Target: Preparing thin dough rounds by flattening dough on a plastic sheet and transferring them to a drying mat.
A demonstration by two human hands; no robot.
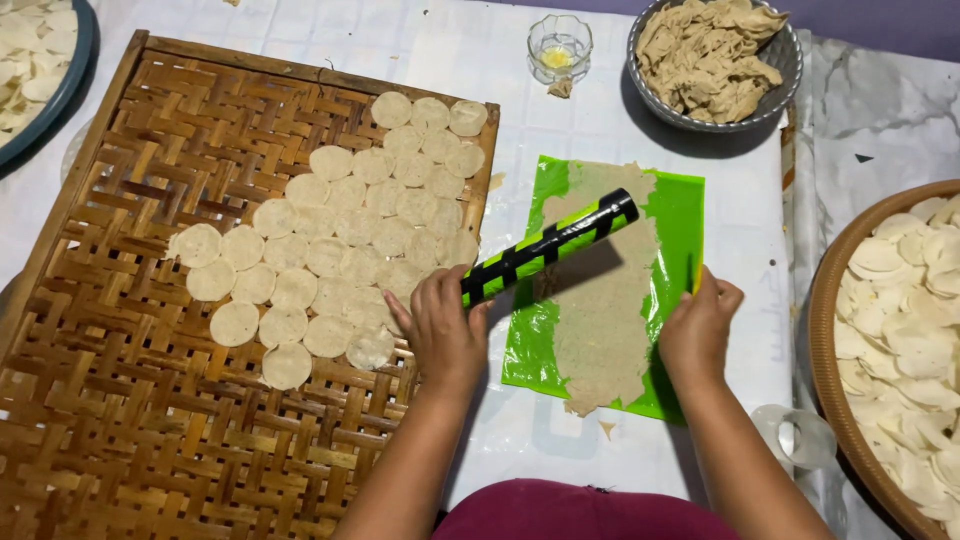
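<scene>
Near the middle of the tabletop [500,60], my left hand [445,330] has its fingers closed around the near-left end of the black-and-green roller [550,245], whose long axis slants far-right over the dough sheet [600,320]; my right hand [700,330] pins the green mat's [680,210] right edge.

A covered counter, seen from above

We look down on a counter [480,60] spread with a white cloth of faint squares, evenly lit. At its right edge a sheet [880,110] of marbled grey-white lies over it, and a strip of purple surface [900,25] shows along the top. We see no walls or windows.
</scene>
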